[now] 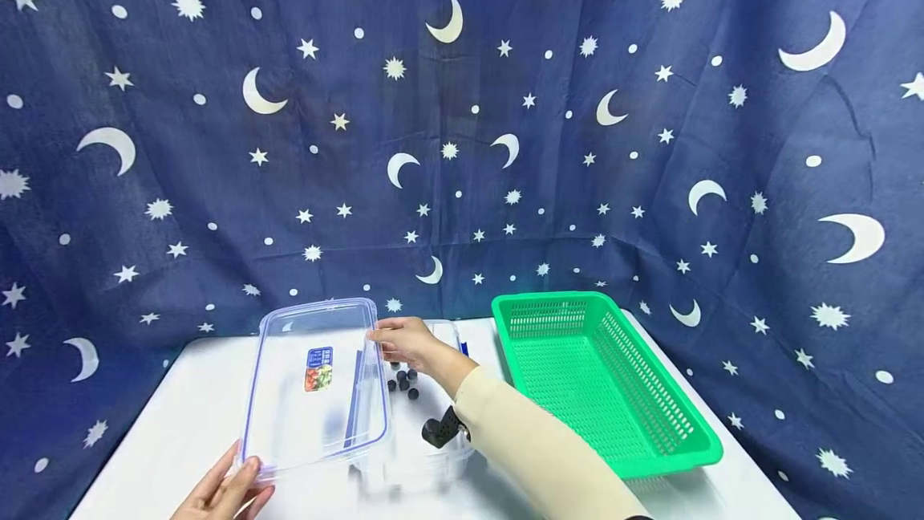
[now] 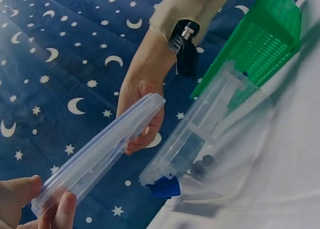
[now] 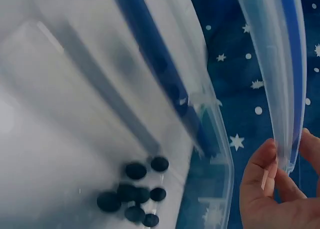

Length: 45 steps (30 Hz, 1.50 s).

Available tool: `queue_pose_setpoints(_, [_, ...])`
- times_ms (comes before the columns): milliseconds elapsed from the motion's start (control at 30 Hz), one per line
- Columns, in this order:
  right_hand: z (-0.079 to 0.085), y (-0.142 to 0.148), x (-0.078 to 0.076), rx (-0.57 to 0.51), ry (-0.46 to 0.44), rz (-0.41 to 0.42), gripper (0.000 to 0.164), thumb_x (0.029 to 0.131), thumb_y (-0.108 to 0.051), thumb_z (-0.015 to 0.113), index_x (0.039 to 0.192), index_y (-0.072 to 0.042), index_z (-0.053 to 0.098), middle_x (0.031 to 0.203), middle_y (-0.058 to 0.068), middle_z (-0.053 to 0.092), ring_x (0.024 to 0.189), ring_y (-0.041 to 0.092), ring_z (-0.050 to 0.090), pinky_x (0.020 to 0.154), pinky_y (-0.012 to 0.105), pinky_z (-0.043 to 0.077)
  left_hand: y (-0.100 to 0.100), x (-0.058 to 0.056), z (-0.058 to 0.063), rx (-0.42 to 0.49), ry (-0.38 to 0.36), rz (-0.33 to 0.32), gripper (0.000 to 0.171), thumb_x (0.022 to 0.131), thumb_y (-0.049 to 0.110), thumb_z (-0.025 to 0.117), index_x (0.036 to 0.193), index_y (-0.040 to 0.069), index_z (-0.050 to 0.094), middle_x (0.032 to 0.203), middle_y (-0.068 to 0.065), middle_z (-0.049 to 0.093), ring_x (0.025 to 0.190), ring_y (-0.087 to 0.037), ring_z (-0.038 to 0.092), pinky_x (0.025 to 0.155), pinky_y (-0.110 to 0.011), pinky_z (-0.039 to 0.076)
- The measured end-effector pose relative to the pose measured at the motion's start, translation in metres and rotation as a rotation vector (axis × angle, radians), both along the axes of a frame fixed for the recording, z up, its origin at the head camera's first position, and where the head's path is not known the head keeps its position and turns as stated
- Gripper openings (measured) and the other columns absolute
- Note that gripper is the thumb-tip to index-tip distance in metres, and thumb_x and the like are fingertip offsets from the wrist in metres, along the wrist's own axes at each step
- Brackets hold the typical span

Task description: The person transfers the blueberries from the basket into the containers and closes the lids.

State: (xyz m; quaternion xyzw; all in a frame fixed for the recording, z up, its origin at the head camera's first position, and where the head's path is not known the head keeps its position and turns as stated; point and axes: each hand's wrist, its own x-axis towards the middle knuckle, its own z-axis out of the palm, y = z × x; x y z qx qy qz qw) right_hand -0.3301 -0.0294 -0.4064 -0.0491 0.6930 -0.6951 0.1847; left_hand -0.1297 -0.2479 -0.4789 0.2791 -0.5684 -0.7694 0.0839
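A clear plastic lid (image 1: 289, 424) with a blue-purple rim and a small picture label is held up in both hands, tilted. My left hand (image 1: 227, 489) pinches its near left corner between thumb and fingers. At the opposite, right edge, my right hand (image 1: 407, 341) grips the rim; its thumb and fingers show on both sides of the edge in the right wrist view. To the right of the lid stands a clear plastic container (image 2: 200, 124) with blue latches, partly hidden by the lid and right arm. Several small black balls (image 3: 135, 194) lie inside.
A green perforated basket (image 1: 606, 468) stands on the right of the white table (image 1: 166, 416), close to the container. Behind the table hangs a dark blue curtain (image 1: 462, 207) with moons and stars. A black wrist camera (image 1: 440, 428) on the right arm overlaps the container.
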Motion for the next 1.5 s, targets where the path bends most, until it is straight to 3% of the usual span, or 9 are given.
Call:
queue_pose_setpoints(33, [0.003,0.004,-0.002,0.013,0.011,-0.002,0.037,0.089,-0.008,0.071,0.123,0.006,0.063,0.098,0.009,0.072,0.074,0.009,0.063,0.071,0.022,0.059,0.004,-0.002,0.005,0.010,0.012,0.010,0.038,0.090,0.028,0.073,0.124,0.042,0.062,0.073,0.016,0.067,0.068,-0.005,0.067,0.065,-0.021,0.060])
queue_pose_setpoints(133, [0.010,0.017,-0.005,0.064,0.033,0.001,0.040,0.089,-0.009,0.071,0.125,0.006,0.062,0.106,0.015,0.072,0.080,0.013,0.066,0.074,0.024,0.060,0.013,-0.003,0.017,0.058,0.058,-0.019,0.028,0.092,0.024,0.071,0.082,0.049,0.067,0.078,0.018,0.069,0.071,-0.002,0.067,0.066,-0.020,0.060])
queue_pose_setpoints(267, [0.014,0.035,-0.007,0.132,0.060,-0.002,0.042,0.090,-0.010,0.071,0.127,0.006,0.061,0.112,0.019,0.070,0.094,0.025,0.070,0.080,0.029,0.060,0.026,-0.006,0.025,0.036,0.065,-0.061,0.025,0.090,0.028,0.073,0.074,0.047,0.068,0.079,0.022,0.069,0.076,0.001,0.067,0.070,-0.020,0.059])
queue_pose_setpoints(367, [0.013,0.046,-0.008,0.158,0.075,-0.018,0.042,0.089,-0.010,0.071,0.127,0.007,0.061,0.112,0.020,0.070,0.097,0.028,0.070,0.081,0.031,0.061,0.035,-0.010,0.025,-0.005,0.035,-0.077,0.020,0.086,0.031,0.077,0.076,0.046,0.067,0.079,0.022,0.069,0.076,0.000,0.066,0.074,-0.021,0.060])
queue_pose_setpoints(467, [0.010,0.057,-0.009,0.168,0.077,-0.030,0.043,0.089,-0.009,0.071,0.127,0.008,0.060,0.111,0.021,0.070,0.095,0.027,0.070,0.079,0.030,0.061,0.044,-0.014,0.023,-0.045,0.019,-0.101,0.013,0.086,0.031,0.078,0.095,0.038,0.072,0.081,0.020,0.068,0.077,-0.002,0.066,0.076,-0.022,0.060])
queue_pose_setpoints(600, [0.009,0.072,-0.009,0.172,0.078,-0.047,0.044,0.089,-0.006,0.070,0.127,0.012,0.058,0.112,0.023,0.069,0.095,0.029,0.070,0.077,0.030,0.061,0.055,-0.018,0.023,-0.061,0.017,-0.132,0.045,0.088,0.027,0.076,0.128,0.011,0.065,0.083,0.017,0.069,0.078,-0.004,0.067,0.077,-0.024,0.060])
queue_pose_setpoints(700, [0.008,0.081,-0.009,0.194,0.084,-0.068,0.044,0.089,-0.007,0.070,0.127,0.012,0.058,0.113,0.024,0.068,0.092,0.026,0.070,0.077,0.030,0.061,0.064,-0.020,0.024,-0.071,0.018,-0.159,0.063,0.087,0.027,0.077,0.138,-0.002,0.053,0.085,0.015,0.070,0.079,-0.005,0.067,0.077,-0.025,0.060])
queue_pose_setpoints(900, [0.004,0.097,-0.007,0.287,0.120,-0.120,0.046,0.088,-0.010,0.071,0.127,0.012,0.058,0.120,0.024,0.065,0.098,0.028,0.069,0.079,0.032,0.061,0.079,-0.024,0.022,-0.137,-0.003,-0.208,0.074,0.085,0.031,0.078,0.139,-0.010,0.046,0.087,0.007,0.069,0.077,-0.005,0.067,0.074,-0.023,0.060])
queue_pose_setpoints(1500, [-0.011,0.114,-0.003,0.502,0.160,-0.192,0.047,0.086,-0.016,0.075,0.123,0.010,0.062,0.119,0.023,0.066,0.086,0.029,0.072,0.080,0.037,0.060,0.093,-0.035,0.013,-0.337,-0.013,-0.233,0.057,0.088,0.029,0.076,0.125,-0.011,0.059,0.081,0.001,0.071,0.069,-0.009,0.065,0.064,-0.022,0.060])
